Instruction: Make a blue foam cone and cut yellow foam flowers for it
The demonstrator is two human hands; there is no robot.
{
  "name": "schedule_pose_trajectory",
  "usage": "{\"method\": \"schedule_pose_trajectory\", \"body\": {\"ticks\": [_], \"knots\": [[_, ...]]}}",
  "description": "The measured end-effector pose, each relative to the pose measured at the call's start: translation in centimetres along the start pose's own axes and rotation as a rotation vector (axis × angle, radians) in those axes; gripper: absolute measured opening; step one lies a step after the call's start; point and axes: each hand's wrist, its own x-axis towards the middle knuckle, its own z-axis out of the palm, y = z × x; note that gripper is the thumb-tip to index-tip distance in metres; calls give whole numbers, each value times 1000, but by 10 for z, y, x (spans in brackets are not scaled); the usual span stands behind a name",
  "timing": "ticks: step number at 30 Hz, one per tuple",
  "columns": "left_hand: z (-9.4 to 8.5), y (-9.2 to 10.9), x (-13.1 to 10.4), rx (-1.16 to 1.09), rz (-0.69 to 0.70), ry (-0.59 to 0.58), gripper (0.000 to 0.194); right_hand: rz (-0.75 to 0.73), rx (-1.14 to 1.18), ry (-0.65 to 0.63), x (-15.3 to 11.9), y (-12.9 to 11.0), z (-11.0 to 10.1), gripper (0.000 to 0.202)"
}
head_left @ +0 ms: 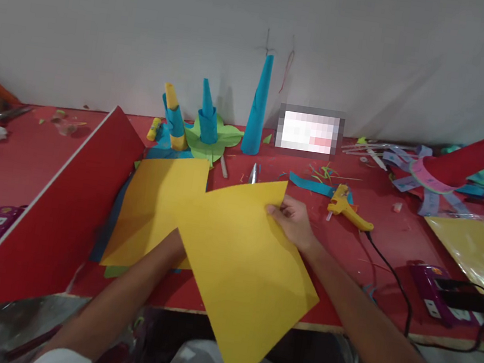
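Note:
A large yellow sheet of paper (249,260) is held up tilted in front of me, over the table's front edge. My right hand (296,220) pinches it near its upper right corner, thumb on the near face. My left forearm (132,289) reaches in from the lower left and passes behind the sheet, which hides the fingers of my left hand. More yellow paper (157,206) lies flat on the table behind and to the left, with blue and green paper showing at its edges. Past the sheet's top edge, a metal scissors-like tip (254,174) shows.
A red board (58,210) stands slanted at left. Blue paper cones (257,111) stand along the wall, one on green leaf shapes (225,137). A yellow glue gun (348,208) with a black cord lies right, near a purple power strip (441,300) and plastic-wrapped yellow sheets (479,251).

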Motion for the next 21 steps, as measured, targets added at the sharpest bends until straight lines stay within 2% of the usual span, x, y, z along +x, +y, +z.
{"method": "schedule_pose_trajectory", "body": {"ticks": [2, 5, 6, 9, 13, 15, 16, 18, 21], "knots": [[-6, 5, 2, -19, 19, -41, 40, 13, -35, -69, -5, 0, 8, 50], [-11, 17, 26, 60, 87, -56, 25, 12, -42, -110, -9, 0, 11, 46], [-13, 21, 35, 92, 107, -62, 26, 13, -40, -110, -10, 1, 9, 45], [-22, 29, 47, 176, 102, 38, 27, 25, -36, -92, -11, 1, 3, 44], [-48, 23, 24, 210, 50, 270, 30, 29, -24, -74, -11, 0, -2, 41], [-67, 12, 6, 241, -64, 331, 33, 28, -22, -76, -11, 0, -2, 41], [-78, 5, -3, 276, -165, 383, 36, 28, -27, -79, -11, 0, -2, 41], [-97, -10, -18, 349, -292, 405, 39, 28, -41, -89, -11, -1, -1, 41], [-115, -32, -31, 477, -329, 430, 37, 36, -48, -102, -11, -1, 0, 42]]}}
